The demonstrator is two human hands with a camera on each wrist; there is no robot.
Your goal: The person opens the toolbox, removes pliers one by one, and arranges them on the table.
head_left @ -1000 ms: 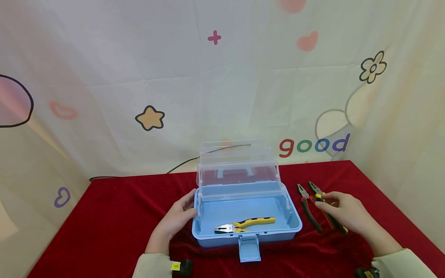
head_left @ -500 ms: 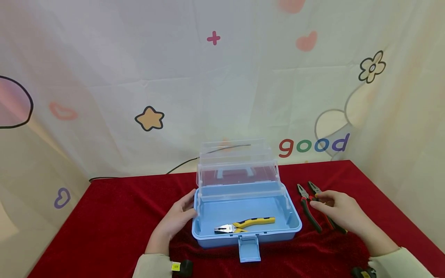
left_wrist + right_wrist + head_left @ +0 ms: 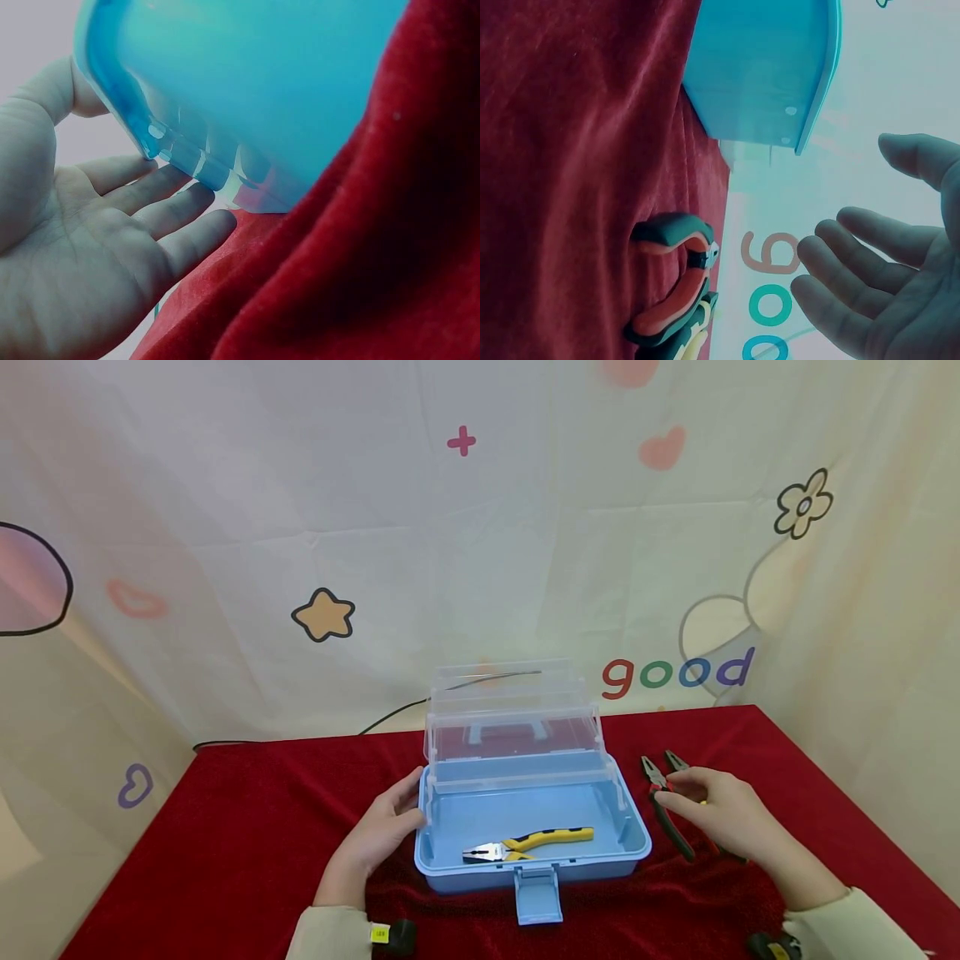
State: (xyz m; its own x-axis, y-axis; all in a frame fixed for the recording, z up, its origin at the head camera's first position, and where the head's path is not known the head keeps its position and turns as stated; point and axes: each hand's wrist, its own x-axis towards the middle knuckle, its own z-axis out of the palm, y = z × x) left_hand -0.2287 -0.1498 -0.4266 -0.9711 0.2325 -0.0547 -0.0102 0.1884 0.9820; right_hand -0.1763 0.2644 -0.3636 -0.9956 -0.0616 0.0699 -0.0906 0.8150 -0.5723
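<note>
A light blue toolbox (image 3: 525, 877) stands with its clear lid (image 3: 517, 735) raised. Combination pliers with yellow-and-black handles (image 3: 551, 838) lie inside it. My left hand (image 3: 378, 831) is at the box's left side, its fairly straight fingers against the outer wall and its thumb at the rim. To the right of the box lie red-and-black-handled pliers (image 3: 671, 827). Beside them is another yellow-and-black pair (image 3: 677, 761), mostly covered by my right hand (image 3: 723, 810). That hand hovers over both pairs, fingers relaxed and apart, holding nothing; the right wrist view shows the red-and-black pliers (image 3: 671, 300) below it.
Red velvet cloth (image 3: 247, 843) covers the table, wrinkled in front of the box. The box's front latch (image 3: 537, 897) hangs down. A printed white curtain (image 3: 375, 527) rises behind, and a thin dark cable (image 3: 390, 718) runs along the back.
My right hand has drifted left, from the yellow-and-black pliers towards the red-and-black pair. My left hand, the toolbox and the pliers have stayed put.
</note>
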